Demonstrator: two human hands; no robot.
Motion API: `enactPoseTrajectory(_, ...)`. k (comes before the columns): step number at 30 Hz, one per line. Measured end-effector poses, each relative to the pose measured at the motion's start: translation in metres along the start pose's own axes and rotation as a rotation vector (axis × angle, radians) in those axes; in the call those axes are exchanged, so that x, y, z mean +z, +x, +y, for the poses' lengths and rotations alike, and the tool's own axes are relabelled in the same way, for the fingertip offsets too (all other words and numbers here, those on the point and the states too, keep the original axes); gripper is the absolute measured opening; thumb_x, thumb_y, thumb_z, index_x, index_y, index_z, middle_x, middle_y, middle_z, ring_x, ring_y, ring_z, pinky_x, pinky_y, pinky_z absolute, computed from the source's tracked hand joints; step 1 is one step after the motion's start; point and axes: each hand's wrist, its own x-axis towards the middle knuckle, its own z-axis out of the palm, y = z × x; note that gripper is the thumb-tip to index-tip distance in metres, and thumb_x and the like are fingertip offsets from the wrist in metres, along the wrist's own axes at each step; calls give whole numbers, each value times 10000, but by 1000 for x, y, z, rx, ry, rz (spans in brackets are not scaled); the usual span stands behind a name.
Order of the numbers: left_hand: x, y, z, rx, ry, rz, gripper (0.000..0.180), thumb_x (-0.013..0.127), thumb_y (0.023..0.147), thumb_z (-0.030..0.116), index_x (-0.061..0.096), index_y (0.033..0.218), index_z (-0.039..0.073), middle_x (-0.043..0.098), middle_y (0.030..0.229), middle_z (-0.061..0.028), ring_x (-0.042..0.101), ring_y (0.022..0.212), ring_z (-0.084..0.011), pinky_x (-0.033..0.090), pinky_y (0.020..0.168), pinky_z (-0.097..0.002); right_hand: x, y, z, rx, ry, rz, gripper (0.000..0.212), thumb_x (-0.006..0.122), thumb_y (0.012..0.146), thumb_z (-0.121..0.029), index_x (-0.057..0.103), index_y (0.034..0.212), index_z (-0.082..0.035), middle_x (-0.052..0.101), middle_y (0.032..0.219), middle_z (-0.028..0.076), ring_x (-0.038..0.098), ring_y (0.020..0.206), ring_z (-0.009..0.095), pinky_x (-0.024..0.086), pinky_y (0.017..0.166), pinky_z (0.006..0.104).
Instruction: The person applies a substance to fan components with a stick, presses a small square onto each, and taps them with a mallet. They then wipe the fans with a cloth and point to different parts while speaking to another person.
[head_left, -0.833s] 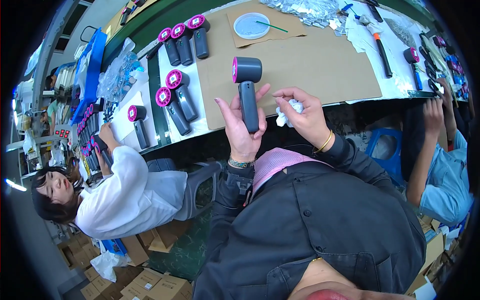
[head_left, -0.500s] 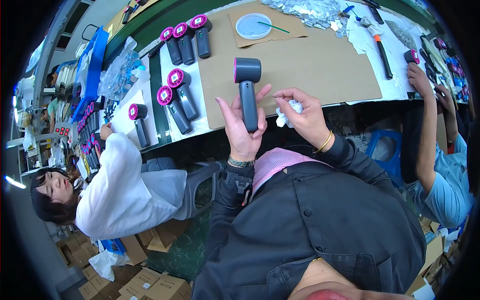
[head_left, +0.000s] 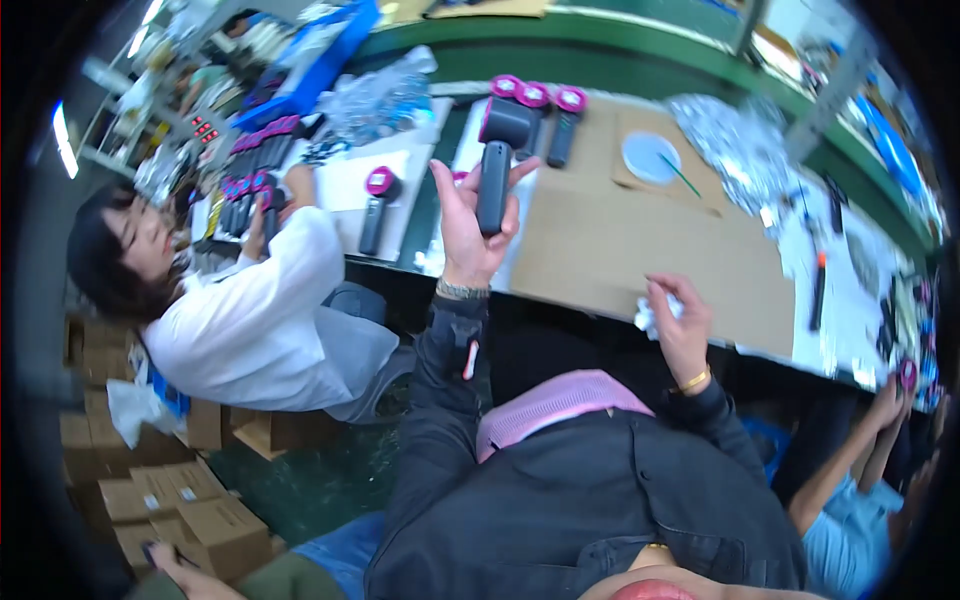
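Observation:
My left hand (head_left: 468, 240) is raised over the table's left part, fingers closed around the handle of a dark grey, hair-dryer-shaped handheld fan (head_left: 492, 185). The fan stands upright, its thick round head on top. Lower and to the right, my right hand (head_left: 686, 335) pinches a crumpled white tissue (head_left: 645, 317) near the table's front edge, apart from the fan. Beyond the held fan lie several similar ones with pink rings, among them a fan (head_left: 566, 125) on the cardboard's far edge. My left hand and its fan partly hide others behind them.
A brown cardboard sheet (head_left: 620, 250) covers the table's middle. On it sits a round white dish (head_left: 650, 158) with a green stick (head_left: 680, 174). Clear plastic bags (head_left: 730, 140) lie at the back. A co-worker in white (head_left: 250, 300) handles fans at left; another person's hands (head_left: 885, 405) work at right.
My left hand has carried the fan leftward, away from my right hand, which still has the tissue. The whole view has swung, so the table appears shifted right.

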Motion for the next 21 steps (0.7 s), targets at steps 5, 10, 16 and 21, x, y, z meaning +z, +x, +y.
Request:
enactPoseTrajectory(5, -69, 39, 97, 171, -49, 46, 839, 354, 1049, 733, 596, 1325, -21, 639, 1390, -284, 495, 481, -97, 311, 367, -212, 7, 21, 1, -29, -16, -32, 152, 692, 1027, -91, 723, 1139, 6, 703, 925, 10, 652, 837, 77, 520, 742, 241)
enactPoseTrajectory(10, -127, 53, 141, 240, -55, 144, 625, 493, 1033, 506, 586, 1330, -36, 633, 1404, -274, 528, 521, -116, 339, 384, -216, 7, 29, 13, 32, -70, 10, 143, 686, 1030, -87, 720, 1136, 4, 694, 925, 11, 643, 826, 75, 516, 739, 237)
enactPoseTrajectory(16, -181, 45, 161, 253, -107, 207, 480, 560, 982, 328, 591, 1311, -21, 620, 1427, -261, 542, 537, -126, 353, 396, -216, 14, 25, 29, 71, -82, 61, 134, 694, 1012, -67, 726, 1112, 16, 709, 926, 46, 655, 810, 101, 530, 739, 256)
enactPoseTrajectory(21, -210, 36, 165, 252, -145, 275, 434, 599, 970, 304, 600, 1275, -4, 623, 1424, -246, 531, 526, -121, 338, 392, -209, 20, 20, 28, 3, -159, 75, 125, 688, 1009, -48, 727, 1104, 23, 708, 929, 56, 652, 813, 109, 530, 746, 258)
